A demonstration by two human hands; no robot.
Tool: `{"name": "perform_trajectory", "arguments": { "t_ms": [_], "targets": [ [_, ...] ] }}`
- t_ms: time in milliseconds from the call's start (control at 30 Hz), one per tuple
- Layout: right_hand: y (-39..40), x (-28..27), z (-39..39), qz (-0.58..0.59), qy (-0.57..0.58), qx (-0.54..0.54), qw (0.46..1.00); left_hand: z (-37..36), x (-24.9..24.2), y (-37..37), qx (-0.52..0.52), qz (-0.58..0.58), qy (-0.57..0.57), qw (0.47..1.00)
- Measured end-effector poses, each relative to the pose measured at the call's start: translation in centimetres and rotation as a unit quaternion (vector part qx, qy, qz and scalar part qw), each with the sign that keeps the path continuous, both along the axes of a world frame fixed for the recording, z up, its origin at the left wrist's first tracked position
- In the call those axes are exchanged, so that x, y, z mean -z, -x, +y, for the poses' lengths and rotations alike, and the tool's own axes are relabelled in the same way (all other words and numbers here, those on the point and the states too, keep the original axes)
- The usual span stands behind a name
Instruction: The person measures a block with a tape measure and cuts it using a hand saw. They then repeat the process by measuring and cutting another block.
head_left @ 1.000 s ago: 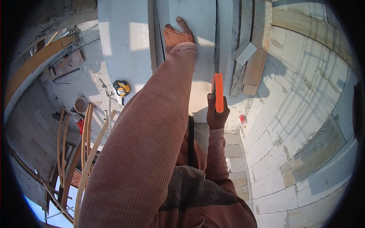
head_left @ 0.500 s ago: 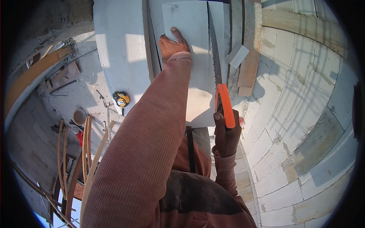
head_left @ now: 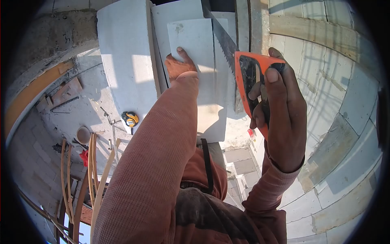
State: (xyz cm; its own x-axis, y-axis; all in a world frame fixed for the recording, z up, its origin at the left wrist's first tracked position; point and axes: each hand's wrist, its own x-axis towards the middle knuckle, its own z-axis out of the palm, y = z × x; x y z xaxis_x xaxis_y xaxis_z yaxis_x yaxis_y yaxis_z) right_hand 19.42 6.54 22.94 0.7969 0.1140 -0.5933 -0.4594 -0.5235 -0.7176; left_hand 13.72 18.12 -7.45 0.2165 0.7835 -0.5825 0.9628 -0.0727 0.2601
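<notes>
My right hand (head_left: 286, 110) is wrapped round the orange and black handle of a handsaw (head_left: 260, 61), raised close to the camera. The saw's toothed blade (head_left: 222, 37) slants up and left, overlapping the right edge of a pale aerated-concrete block (head_left: 207, 87). On that block's left side rests my left hand (head_left: 180, 66), thumb stretched forward on the top face and fingers bent over the left edge, their tips hidden. A faint line runs along the block near the blade.
Another long pale block (head_left: 126, 53) lies to the left, with a yellow and black tape measure (head_left: 130, 118) near its front end. Wooden planks (head_left: 242, 40) stand beyond the saw. A block wall (head_left: 325, 93) rises on the right. Curved wood strips (head_left: 92, 166) and a bucket (head_left: 83, 135) are lower left.
My right hand has lifted the saw up and to the right, nearer the camera, and its blade now tilts more to the left. My left hand keeps its place on the block.
</notes>
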Motion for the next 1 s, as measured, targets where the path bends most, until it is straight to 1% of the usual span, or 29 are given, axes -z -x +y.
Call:
{"name": "perform_trajectory", "arguments": {
  "t_ms": [33, 67, 100, 133, 167, 233, 267, 333, 400, 433, 500, 533, 567, 600, 667, 700, 733, 800, 833, 900, 1000],
  "targets": [
    [-1.3, 2.4, 0.5, 0.013, -0.011, -0.043, 0.999, -0.2, -0.4, -0.1, 0.0, 0.007, 0.002, 1.0],
    [-2.0, 7.2, 0.8, -0.069, 0.031, -0.114, 0.991, -0.3, -0.3, 0.2, 0.004, -0.005, -0.005, 1.0],
    [-2.7, 12.1, 1.2, -0.156, 0.081, -0.175, 0.969, -0.3, 0.0, 0.3, 0.006, -0.02, -0.014, 1.0],
    [-4.2, 15.1, 2.5, -0.193, 0.158, -0.212, 0.945, -0.3, 0.3, 0.3, 0.005, -0.036, -0.023, 0.999],
    [-6.3, 16.9, 2.8, -0.258, 0.145, -0.29, 0.91, -0.4, 0.2, 0.1, 0.008, -0.026, -0.011, 1.0],
    [-6.9, 17.3, 2.9, -0.267, 0.094, -0.307, 0.909, 0.2, -0.1, 0.2, 0.011, -0.002, 0.007, 1.0],
    [-5.7, 16.5, 2.0, -0.206, 0.069, -0.243, 0.946, 0.2, 0.1, 1.0, 0.009, -0.006, 0.006, 1.0],
    [-2.4, 12.0, 0.9, -0.137, 0.053, -0.15, 0.978, 0.0, 1.1, 0.6, -0.002, -0.033, 0.01, 0.999],
    [3.2, 4.8, 1.0, -0.09, 0.064, -0.101, 0.989, 0.0, 1.0, 0.5, -0.015, -0.019, 0.003, 1.0],
    [4.6, 1.4, 1.3, -0.062, 0.079, -0.074, 0.992, -0.3, 0.9, 0.4, -0.017, -0.011, 0.002, 1.0],
    [5.1, -1.9, 1.0, 0.016, 0.087, -0.03, 0.996, -0.5, 1.1, 0.3, -0.011, -0.014, 0.004, 1.0],
    [4.2, -1.4, 0.8, 0.028, 0.063, -0.015, 0.997, -0.3, 1.2, 0.7, -0.006, -0.014, 0.003, 1.0],
    [2.3, 0.1, 0.8, 0.031, 0.019, -0.039, 0.999, 0.1, 1.5, 0.9, -0.007, -0.02, 0.003, 1.0],
    [0.0, 3.2, 1.5, 0.024, 0.007, -0.049, 0.998, 0.1, 1.7, 1.1, -0.005, -0.025, 0.006, 1.0],
    [-3.9, 12.0, 3.3, -0.053, 0.062, -0.111, 0.99, -0.1, 1.6, 1.0, 0.002, -0.033, 0.008, 0.999],
    [-6.1, 12.8, 4.3, -0.022, 0.025, -0.111, 0.993, -0.1, 1.5, 0.8, 0.0, -0.034, 0.003, 0.999],
    [-7.4, 13.0, 5.0, 0.012, -0.013, -0.112, 0.994, 0.2, 1.5, 0.8, -0.002, -0.031, -0.003, 1.0],
    [-4.9, 13.5, 3.1, 0.006, 0.015, -0.103, 0.995, 0.4, 1.3, 1.6, -0.01, -0.028, 0.014, 0.999],
    [-4.0, 13.1, 2.1, -0.007, 0.031, -0.1, 0.994, 0.1, 1.3, 0.8, -0.016, -0.037, 0.023, 0.999],
    [1.0, 9.5, 1.5, -0.001, 0.056, -0.09, 0.994, -0.1, 0.9, 0.5, -0.021, -0.035, 0.009, 0.999],
    [7.6, 2.1, 0.5, -0.01, 0.092, -0.025, 0.995, -0.2, 1.0, 0.5, -0.02, -0.035, -0.005, 0.999]
  ]
}}
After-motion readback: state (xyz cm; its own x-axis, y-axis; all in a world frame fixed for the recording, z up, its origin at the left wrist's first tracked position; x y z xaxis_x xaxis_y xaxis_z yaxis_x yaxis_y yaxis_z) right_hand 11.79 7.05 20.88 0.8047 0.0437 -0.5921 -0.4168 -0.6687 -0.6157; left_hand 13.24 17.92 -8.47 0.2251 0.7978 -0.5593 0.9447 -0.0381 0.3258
